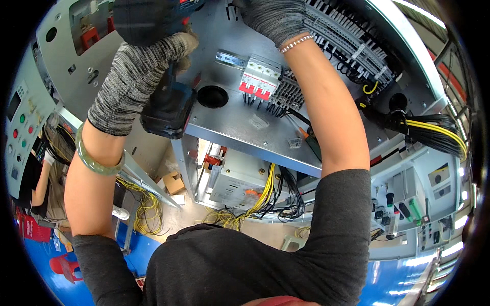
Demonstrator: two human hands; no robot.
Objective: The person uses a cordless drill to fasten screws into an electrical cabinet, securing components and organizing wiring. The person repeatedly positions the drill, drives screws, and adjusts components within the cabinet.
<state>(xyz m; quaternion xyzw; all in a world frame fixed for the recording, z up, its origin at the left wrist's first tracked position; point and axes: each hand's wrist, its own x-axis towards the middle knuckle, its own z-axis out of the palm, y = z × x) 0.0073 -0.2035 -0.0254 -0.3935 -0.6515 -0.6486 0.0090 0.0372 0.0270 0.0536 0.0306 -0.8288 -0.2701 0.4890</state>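
My left hand (pixel 176 48), in a grey knit glove, is wrapped round the handle of a dark cordless drill (pixel 168 115). The drill's battery hangs below the hand, and its body runs up to the top edge. My right hand (pixel 273 20), gloved alike, reaches to the top of the metal panel (pixel 224 115) with its fingers drawn together. Beside those fingertips are thin black pieces (pixel 232 11); what the fingers hold is cut off by the edge. Between my arms, a white circuit breaker with red levers (pixel 259 79) sits on a metal rail (pixel 229 59).
Terminal rows (pixel 352 43) line the panel's right side, with a black and yellow cable bundle (pixel 434 132) beyond. A screwdriver (pixel 310 140) lies near the panel's front edge. Below stand a grey unit (pixel 240 186) and a cardboard box (pixel 172 182). Another person's arm (pixel 42 178) shows at left.
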